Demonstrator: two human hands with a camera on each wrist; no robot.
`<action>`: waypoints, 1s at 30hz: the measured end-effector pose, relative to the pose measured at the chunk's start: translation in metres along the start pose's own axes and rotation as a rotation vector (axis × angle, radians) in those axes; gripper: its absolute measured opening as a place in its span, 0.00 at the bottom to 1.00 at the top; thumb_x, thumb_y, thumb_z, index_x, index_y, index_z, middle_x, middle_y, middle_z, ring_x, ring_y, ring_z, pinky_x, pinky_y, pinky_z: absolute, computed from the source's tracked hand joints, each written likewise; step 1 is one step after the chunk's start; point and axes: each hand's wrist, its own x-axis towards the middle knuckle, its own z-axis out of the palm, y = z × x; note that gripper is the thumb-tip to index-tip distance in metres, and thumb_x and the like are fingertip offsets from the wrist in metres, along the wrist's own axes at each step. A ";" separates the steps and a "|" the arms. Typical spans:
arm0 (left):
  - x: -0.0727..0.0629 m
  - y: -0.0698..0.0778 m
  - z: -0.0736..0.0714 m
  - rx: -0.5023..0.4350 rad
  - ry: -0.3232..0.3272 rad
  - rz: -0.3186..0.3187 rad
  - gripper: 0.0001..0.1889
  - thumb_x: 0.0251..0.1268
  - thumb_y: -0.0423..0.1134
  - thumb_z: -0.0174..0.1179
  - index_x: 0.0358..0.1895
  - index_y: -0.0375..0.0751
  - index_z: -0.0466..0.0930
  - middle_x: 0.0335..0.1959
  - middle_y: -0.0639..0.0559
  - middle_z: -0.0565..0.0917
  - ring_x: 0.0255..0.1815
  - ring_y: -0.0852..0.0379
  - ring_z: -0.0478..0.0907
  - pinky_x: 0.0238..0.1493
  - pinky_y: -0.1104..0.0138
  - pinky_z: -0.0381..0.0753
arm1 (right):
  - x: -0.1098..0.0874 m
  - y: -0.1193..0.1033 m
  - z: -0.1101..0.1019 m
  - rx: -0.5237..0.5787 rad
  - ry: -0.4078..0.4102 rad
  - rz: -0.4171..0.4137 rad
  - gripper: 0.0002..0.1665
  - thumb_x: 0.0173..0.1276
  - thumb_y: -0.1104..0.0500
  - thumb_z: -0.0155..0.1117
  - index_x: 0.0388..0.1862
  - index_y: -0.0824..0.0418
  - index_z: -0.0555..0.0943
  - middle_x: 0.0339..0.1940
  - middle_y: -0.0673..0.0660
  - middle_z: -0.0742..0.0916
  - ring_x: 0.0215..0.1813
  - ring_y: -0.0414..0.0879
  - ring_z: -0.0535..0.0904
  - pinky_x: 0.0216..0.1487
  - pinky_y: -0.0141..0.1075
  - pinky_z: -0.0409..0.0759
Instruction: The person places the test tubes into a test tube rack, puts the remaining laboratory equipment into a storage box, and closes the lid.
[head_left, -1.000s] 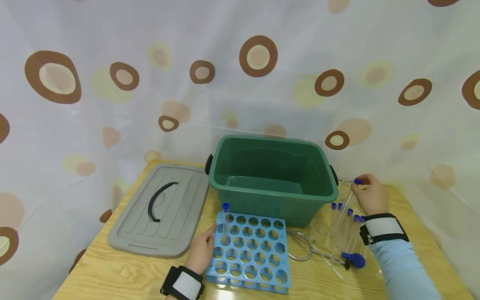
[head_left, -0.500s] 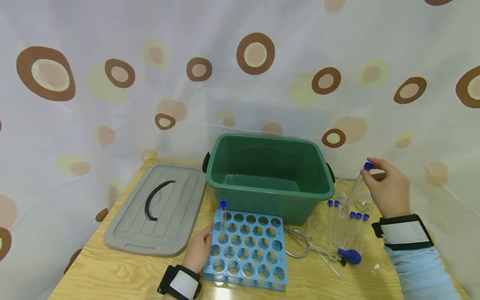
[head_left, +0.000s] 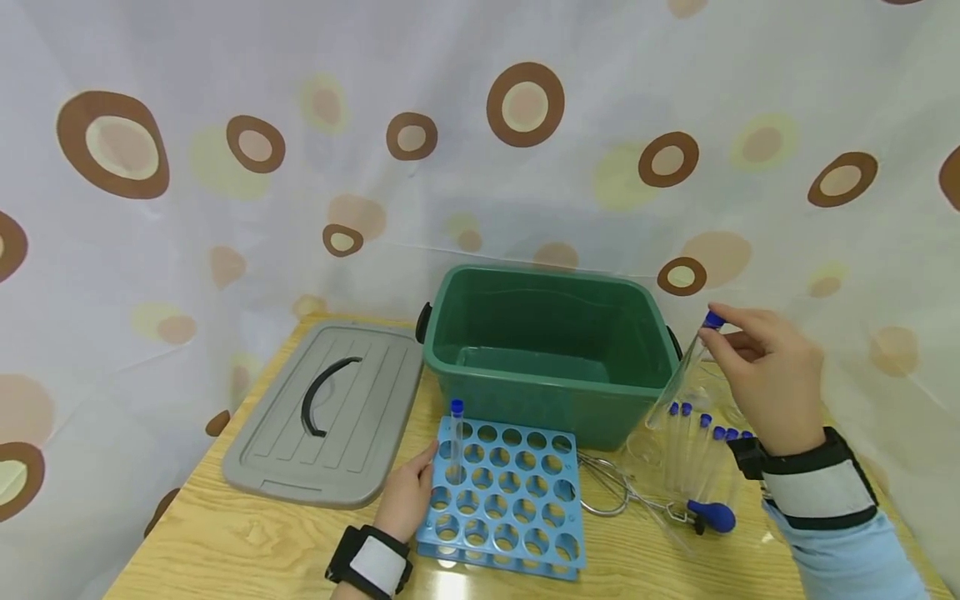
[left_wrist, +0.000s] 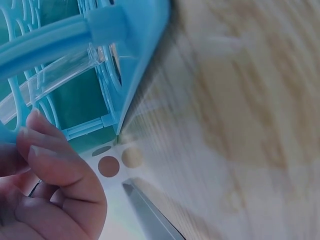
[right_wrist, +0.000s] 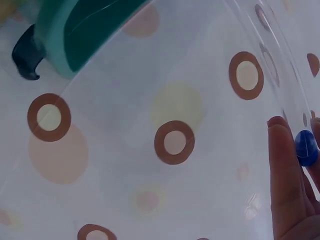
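My right hand pinches a clear test tube just below its blue cap. The tube hangs tilted, its lower end pointing down and left near the bin's right corner. At the left edge of a light-blue test tube rack, my left hand grips the top plate between thumb and fingers, seen closely in the left wrist view with the fingers curled at the edge. One blue-capped tube stands upright in a back-left hole of the rack. More capped tubes lie together below my right hand.
A green bin stands behind the rack. Its grey lid with a black handle lies at the left. Metal ring-shaped tools, a blue rubber bulb and clear glassware lie right of the rack. A patterned curtain hangs behind.
My right hand has lifted the tube up from among the other tubes, first to the right, then tilting it leftward toward the bin. The left hand has stayed at the rack.
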 end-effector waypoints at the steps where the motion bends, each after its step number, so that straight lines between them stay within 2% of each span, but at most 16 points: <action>1: 0.000 0.000 0.000 -0.002 -0.002 -0.002 0.20 0.69 0.27 0.46 0.63 0.29 0.69 0.56 0.30 0.76 0.19 0.60 0.74 0.21 0.73 0.71 | 0.000 -0.004 0.002 0.012 0.004 -0.018 0.20 0.53 0.74 0.68 0.47 0.70 0.82 0.37 0.69 0.84 0.32 0.08 0.67 0.36 0.07 0.64; 9: 0.000 0.000 0.001 0.014 -0.004 -0.009 0.20 0.68 0.27 0.47 0.62 0.30 0.70 0.56 0.30 0.76 0.21 0.60 0.75 0.22 0.74 0.72 | -0.007 -0.033 0.021 0.112 0.014 -0.147 0.20 0.47 0.77 0.70 0.43 0.71 0.84 0.33 0.66 0.85 0.35 0.11 0.69 0.38 0.10 0.68; 16: 0.000 -0.002 0.002 -0.004 -0.013 -0.002 0.20 0.69 0.27 0.47 0.63 0.30 0.69 0.57 0.30 0.76 0.18 0.63 0.69 0.22 0.74 0.72 | -0.018 -0.053 0.040 0.157 -0.030 -0.212 0.23 0.45 0.77 0.71 0.44 0.67 0.85 0.35 0.61 0.86 0.36 0.15 0.71 0.38 0.13 0.71; 18: 0.000 -0.002 0.002 -0.003 -0.015 -0.001 0.20 0.69 0.27 0.47 0.63 0.30 0.69 0.57 0.30 0.75 0.17 0.64 0.68 0.22 0.74 0.72 | -0.022 -0.057 0.046 0.173 -0.038 -0.225 0.23 0.44 0.77 0.71 0.43 0.66 0.85 0.35 0.60 0.86 0.35 0.19 0.74 0.38 0.14 0.72; 24: 0.000 -0.003 0.002 0.011 -0.007 0.016 0.20 0.68 0.27 0.47 0.62 0.30 0.70 0.56 0.30 0.76 0.16 0.64 0.68 0.20 0.74 0.71 | -0.034 -0.065 0.068 0.234 -0.097 -0.245 0.22 0.45 0.76 0.71 0.42 0.66 0.85 0.35 0.58 0.86 0.31 0.40 0.81 0.39 0.16 0.75; 30: 0.000 -0.004 0.001 0.014 -0.004 0.016 0.20 0.68 0.27 0.47 0.62 0.30 0.70 0.57 0.30 0.76 0.20 0.62 0.72 0.23 0.74 0.73 | -0.053 -0.070 0.097 0.300 -0.166 -0.264 0.19 0.46 0.75 0.72 0.40 0.66 0.84 0.35 0.57 0.85 0.31 0.43 0.82 0.37 0.20 0.78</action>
